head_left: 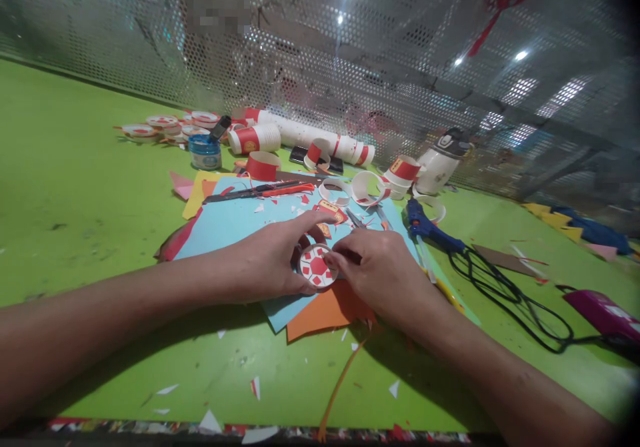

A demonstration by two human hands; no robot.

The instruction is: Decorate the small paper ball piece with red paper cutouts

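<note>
My left hand (273, 257) curls around the side of a small round white paper cup base (317, 267), thumb below and fingers above. Red paper pieces form a flower-like pattern on its face, which tilts up toward me. My right hand (377, 260) is closed in a pinch at the right edge of the face; whatever lies between its fingertips is hidden. Under both hands lie a light blue sheet (230, 230) and an orange sheet (320, 313). Just beyond are red-and-gold paper scraps (333, 212) and scissors (355, 219), partly covered by my right hand.
A blue glue gun (433, 227) with a looped black cable lies right. Behind are cut cup rings (367, 188), stacked paper cups (255, 139), a blue jar (205, 153), and a white bottle (443, 160). A perforated metal screen (300, 67) borders the green table (100, 187).
</note>
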